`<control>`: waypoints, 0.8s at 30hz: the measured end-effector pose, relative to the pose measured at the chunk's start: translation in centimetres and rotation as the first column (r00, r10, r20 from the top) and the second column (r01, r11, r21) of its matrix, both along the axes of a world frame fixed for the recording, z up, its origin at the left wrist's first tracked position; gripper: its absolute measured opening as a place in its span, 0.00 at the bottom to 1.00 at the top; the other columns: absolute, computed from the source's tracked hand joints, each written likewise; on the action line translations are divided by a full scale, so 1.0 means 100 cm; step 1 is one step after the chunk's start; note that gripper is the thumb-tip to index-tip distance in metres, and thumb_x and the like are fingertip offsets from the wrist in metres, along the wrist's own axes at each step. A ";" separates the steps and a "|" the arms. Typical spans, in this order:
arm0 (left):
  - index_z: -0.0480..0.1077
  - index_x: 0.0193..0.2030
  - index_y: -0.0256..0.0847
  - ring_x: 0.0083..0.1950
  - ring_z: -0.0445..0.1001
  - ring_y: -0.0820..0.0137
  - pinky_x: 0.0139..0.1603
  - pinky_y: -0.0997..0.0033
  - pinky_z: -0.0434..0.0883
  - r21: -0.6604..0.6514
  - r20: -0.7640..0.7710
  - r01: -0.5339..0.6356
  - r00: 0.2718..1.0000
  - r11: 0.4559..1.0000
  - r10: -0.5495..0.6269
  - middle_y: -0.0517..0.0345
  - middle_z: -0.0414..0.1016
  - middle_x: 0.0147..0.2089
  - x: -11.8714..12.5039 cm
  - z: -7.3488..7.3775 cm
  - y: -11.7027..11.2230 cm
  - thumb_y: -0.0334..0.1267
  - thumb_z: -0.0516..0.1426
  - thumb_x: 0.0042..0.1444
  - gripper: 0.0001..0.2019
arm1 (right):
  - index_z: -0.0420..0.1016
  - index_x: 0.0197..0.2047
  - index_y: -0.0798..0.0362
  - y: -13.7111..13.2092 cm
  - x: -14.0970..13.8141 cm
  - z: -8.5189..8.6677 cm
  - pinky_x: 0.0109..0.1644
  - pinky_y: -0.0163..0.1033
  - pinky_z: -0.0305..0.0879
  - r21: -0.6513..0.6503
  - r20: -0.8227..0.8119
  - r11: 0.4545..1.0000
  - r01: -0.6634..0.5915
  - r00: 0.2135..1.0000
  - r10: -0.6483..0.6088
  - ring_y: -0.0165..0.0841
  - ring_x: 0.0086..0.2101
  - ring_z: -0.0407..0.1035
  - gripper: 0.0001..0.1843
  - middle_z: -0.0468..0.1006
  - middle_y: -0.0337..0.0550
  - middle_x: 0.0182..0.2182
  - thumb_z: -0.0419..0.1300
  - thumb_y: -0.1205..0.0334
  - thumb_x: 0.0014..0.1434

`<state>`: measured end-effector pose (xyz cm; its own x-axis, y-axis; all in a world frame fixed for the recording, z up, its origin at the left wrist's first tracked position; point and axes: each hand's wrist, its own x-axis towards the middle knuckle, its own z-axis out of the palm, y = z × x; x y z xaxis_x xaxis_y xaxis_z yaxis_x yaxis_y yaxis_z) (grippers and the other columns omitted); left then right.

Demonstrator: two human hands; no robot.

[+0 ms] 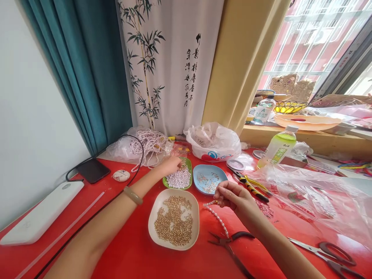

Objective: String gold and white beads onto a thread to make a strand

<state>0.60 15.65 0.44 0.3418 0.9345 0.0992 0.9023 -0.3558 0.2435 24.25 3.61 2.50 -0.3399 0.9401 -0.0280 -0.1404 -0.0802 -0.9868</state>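
My left hand (171,166), a bangle on its wrist, reaches into the green tray (190,170) of pearly lilac beads (178,179) and some gold pieces. Its fingers are drawn together at the tray's far part; what they pinch, if anything, is too small to make out. My right hand (232,195) is closed in a pinch on the end of a strand of white pearl beads (218,219), which hangs down to the table. Beside that hand lies a blue tray (198,169) with small metal findings. A cream tray (152,238) of gold beads stands in front, between my arms.
Dark-handled pliers (223,241) lie by the strand's lower end, scissors (322,252) at the right. Yellow-and-black pliers (247,182) rest behind my right hand. A drink bottle (279,147), plastic bags (213,141), a phone (93,170) and a white power bank (43,211) surround the work area.
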 end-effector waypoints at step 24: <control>0.75 0.28 0.40 0.34 0.71 0.65 0.34 0.70 0.63 -0.075 0.395 -0.126 0.907 0.989 0.146 0.55 0.76 0.31 -0.014 0.002 0.014 0.40 0.56 0.40 0.10 | 0.66 0.25 0.57 -0.005 -0.004 -0.003 0.28 0.31 0.60 -0.040 0.047 0.997 -0.070 0.996 0.072 0.23 0.21 0.64 0.12 0.72 0.39 0.23 0.58 0.56 0.48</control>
<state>-0.76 17.04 0.63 0.1526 0.9760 0.1553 0.7657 -0.2161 0.6058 23.83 3.08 2.16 -0.4031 0.9115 -0.0821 -0.0848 -0.1265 -0.9883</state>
